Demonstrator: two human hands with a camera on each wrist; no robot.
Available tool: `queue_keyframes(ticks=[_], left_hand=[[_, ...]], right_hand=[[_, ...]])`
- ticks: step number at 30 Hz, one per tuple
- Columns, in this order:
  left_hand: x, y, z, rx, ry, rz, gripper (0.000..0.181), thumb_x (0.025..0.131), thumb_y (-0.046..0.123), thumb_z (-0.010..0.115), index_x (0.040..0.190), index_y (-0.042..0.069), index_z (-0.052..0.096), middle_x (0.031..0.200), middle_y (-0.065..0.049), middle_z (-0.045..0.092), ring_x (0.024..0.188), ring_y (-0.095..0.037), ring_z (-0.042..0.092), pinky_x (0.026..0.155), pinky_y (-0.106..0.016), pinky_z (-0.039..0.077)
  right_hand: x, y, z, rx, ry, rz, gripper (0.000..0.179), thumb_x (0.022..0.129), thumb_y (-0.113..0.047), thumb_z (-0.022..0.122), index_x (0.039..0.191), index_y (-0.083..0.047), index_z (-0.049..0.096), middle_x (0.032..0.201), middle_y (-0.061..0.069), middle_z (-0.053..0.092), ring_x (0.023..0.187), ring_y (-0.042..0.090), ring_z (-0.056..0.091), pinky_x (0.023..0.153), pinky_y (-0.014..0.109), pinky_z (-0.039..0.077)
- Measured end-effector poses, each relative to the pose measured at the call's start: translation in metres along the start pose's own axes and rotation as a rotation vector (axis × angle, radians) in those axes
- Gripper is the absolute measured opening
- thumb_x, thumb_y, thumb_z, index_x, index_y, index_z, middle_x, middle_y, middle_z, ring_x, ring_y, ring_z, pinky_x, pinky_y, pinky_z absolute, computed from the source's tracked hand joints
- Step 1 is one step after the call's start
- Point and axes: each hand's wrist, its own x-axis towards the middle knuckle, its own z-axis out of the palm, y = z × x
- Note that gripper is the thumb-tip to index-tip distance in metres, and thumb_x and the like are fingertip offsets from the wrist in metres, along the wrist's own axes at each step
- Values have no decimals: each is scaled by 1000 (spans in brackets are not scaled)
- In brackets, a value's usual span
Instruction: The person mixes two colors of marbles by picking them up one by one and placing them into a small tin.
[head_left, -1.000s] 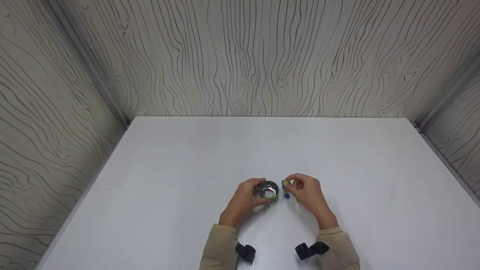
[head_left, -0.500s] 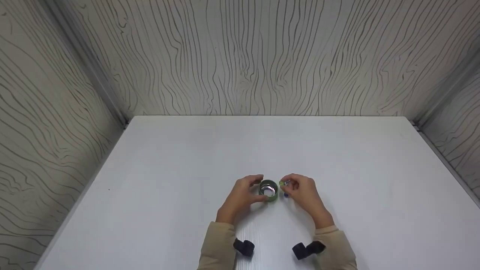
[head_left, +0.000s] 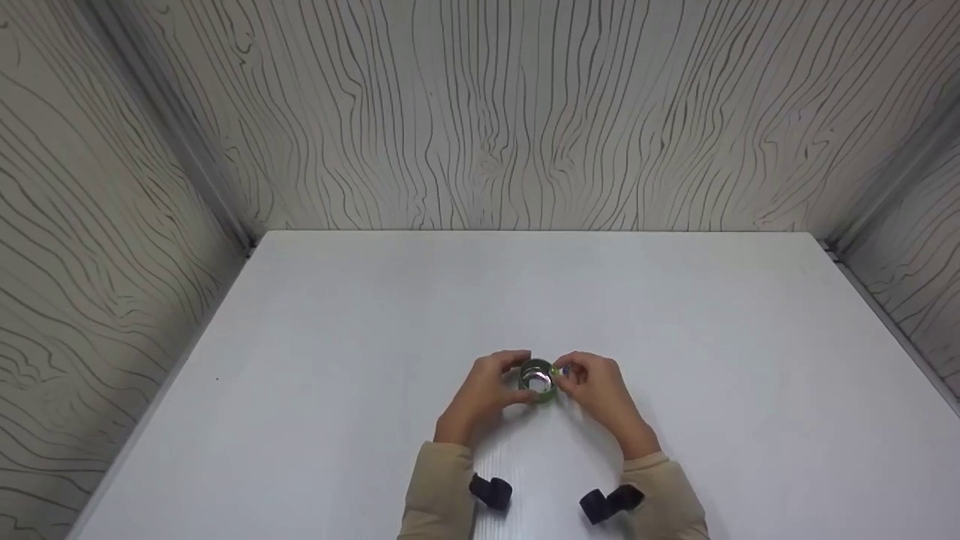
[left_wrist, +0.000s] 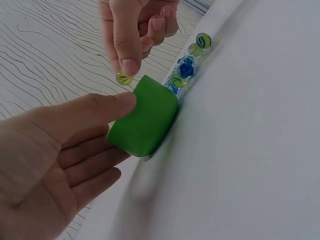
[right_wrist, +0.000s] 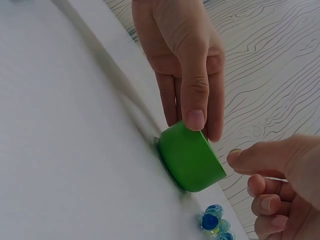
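A small green bowl [left_wrist: 147, 117] with a shiny metal inside stands on the white table. My left hand [head_left: 480, 394] grips it from the left side, thumb at the near wall and fingers round the far side. Over the bowl's right rim, my right hand [head_left: 596, 384] pinches a yellow glass marble [left_wrist: 122, 78] between thumb and forefinger. In the right wrist view that marble is mostly hidden by the fingertips. Several blue and yellow-green marbles [left_wrist: 186, 69] lie in a cluster on the table, right of the bowl and beneath the right hand.
The white table [head_left: 337, 322] reaches back to a wall panel [head_left: 480, 120] with a wood-grain pattern. A black camera mount sits on each wrist, the left mount [head_left: 491, 493] and the right mount [head_left: 611, 504], over beige sleeves.
My right hand has moved left, carrying the pinched marble from above the cluster to the bowl's rim. The left hand stays on the bowl.
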Motion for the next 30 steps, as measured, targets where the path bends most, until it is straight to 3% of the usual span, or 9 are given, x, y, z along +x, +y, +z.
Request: queue_keyframes(ticks=[15, 30], left_hand=[[-1, 4, 4, 62, 13, 20, 57, 80, 14, 78, 131, 0, 57, 129, -16, 64, 124, -30, 60, 107, -40, 50], [-1, 3, 6, 78, 16, 21, 57, 79, 15, 78, 130, 1, 57, 129, -16, 63, 124, -30, 60, 107, -40, 50]], right_hand=[[1, 0, 2, -16, 7, -62, 10, 79, -2, 74, 89, -5, 72, 65, 2, 55, 60, 4, 40, 52, 15, 33], [-1, 1, 4, -23, 0, -40, 11, 79, -1, 73, 89, -5, 72, 65, 0, 53, 60, 6, 40, 52, 16, 32]])
